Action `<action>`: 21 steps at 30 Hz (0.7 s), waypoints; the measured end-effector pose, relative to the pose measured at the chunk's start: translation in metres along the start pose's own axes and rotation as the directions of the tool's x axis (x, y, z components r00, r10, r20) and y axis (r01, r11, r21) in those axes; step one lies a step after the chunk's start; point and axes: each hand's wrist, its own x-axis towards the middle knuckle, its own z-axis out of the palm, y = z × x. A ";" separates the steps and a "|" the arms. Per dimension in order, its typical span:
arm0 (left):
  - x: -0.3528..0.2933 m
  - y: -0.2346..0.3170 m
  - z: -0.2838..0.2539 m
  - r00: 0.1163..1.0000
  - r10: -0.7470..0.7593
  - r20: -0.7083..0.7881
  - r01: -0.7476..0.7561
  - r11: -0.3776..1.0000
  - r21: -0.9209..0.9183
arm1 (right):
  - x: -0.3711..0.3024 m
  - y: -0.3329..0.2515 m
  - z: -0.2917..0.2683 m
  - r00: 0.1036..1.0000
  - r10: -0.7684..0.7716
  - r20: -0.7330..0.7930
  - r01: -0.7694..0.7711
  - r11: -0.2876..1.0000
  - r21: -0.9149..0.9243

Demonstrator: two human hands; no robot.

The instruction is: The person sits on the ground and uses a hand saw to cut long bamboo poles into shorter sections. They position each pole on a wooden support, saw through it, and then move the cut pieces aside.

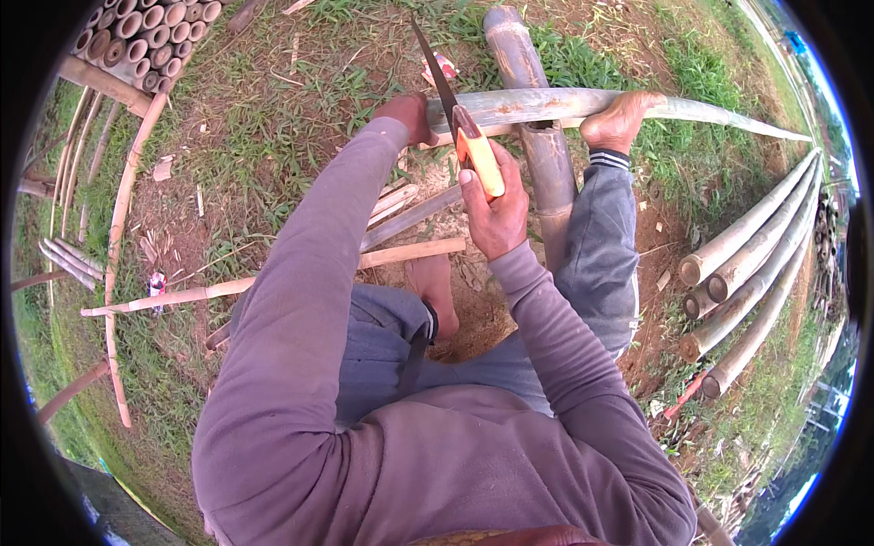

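stack of cut bamboo (150,44) up at 10 o'clock; pale bamboo strip (205,293) lying approx 9 o'clock. l hand (407,116) at 12, on l end of bamboo pole (519,105), fingers mostly hidden, can't tell if spread or pressed together. saw (443,86), orange/yellow handle, crosses nr that hand, blade tip twd 12; can't tell if teeth touch pole. r hand (499,205) at 1 o'clock, fingers curled w/ thumb round saw handle. pole runs 12 to 2 o'clock, over thick bamboo log (552,182), bare foot (619,120) on top at 2. more poles (760,273) at 3.
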 end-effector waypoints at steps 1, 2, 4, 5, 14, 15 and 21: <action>-0.005 0.002 -0.006 1.000 -0.021 0.023 0.021 1.000 0.004 | 0.006 -0.007 0.001 1.000 0.007 -0.009 -0.007 1.000 -0.008; -0.008 0.003 -0.012 0.998 -0.039 0.046 0.039 0.999 0.012 | 0.011 -0.012 0.003 1.000 0.014 -0.022 -0.015 1.000 -0.016; -0.014 0.007 -0.011 0.999 -0.045 0.031 0.045 0.999 0.010 | 0.012 -0.007 0.001 0.983 0.185 0.010 -0.185 0.978 0.091; -0.015 0.008 -0.012 0.999 -0.044 0.024 0.044 0.999 0.010 | 0.010 -0.005 -0.001 0.979 0.203 0.007 -0.203 0.975 0.091; -0.016 0.002 -0.004 0.999 0.047 -0.001 -0.047 0.999 -0.007 | -0.130 -0.054 -0.086 0.971 0.226 0.083 -0.236 0.962 0.139; -0.014 0.003 -0.003 1.000 0.029 -0.007 -0.029 1.000 0.009 | -0.113 -0.048 -0.070 0.968 0.242 0.064 -0.250 0.944 0.214; -0.009 0.006 -0.014 1.000 0.008 -0.028 -0.008 1.000 0.022 | 0.046 0.002 0.020 0.989 0.145 0.027 -0.146 0.986 0.075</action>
